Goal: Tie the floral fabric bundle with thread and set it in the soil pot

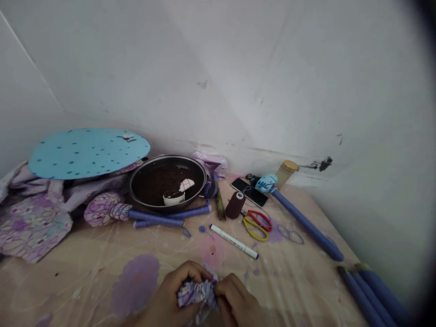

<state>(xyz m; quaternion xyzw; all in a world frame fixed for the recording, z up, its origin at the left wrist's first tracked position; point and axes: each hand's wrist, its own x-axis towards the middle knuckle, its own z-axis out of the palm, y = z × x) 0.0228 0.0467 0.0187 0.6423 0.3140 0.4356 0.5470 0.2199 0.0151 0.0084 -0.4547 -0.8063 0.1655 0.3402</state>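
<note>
At the bench's (299, 281) near edge, the left hand (182, 290) clamps a bunched purple patterned cloth (193, 293); the right hand (238, 302) pinches its right side. A firm left grip should hold the gathers even and tight while the right fingertips work.

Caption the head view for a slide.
Left hand grips bunched floral cloth, right hand at its edge, near a marker.

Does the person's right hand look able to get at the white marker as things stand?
Probably yes: the white marker lies just beyond the right hand, with nothing seen on top of it or in between. However, that hand is busy at the bunched floral cloth and would likely have to leave it first.
</note>
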